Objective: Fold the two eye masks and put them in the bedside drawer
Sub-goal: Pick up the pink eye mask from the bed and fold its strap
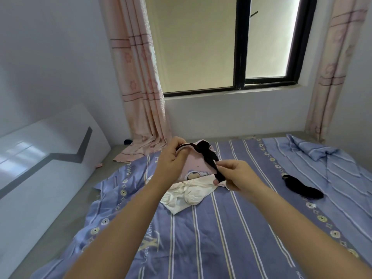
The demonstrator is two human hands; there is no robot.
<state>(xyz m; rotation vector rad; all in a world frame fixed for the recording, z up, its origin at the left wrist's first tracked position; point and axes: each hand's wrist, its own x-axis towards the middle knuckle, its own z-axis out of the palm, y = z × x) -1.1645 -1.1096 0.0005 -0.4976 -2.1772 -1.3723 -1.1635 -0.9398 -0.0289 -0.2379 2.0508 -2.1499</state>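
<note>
A black eye mask point(208, 156) hangs stretched between both hands above the bed. My left hand point(173, 158) pinches its upper end and strap. My right hand point(235, 175) grips its lower end, a little nearer and to the right. A second black eye mask point(304, 189) lies flat on the blue striped bedspread point(201, 228), well to the right of my right hand. No drawer is in view.
Under the held mask lie a pink cloth with a cartoon print point(193, 168) and a crumpled white cloth point(187, 195). A white headboard point(40, 158) runs along the left. A blue striped pillow point(314, 152) sits far right. Pink curtains point(141, 87) frame a window point(231, 43).
</note>
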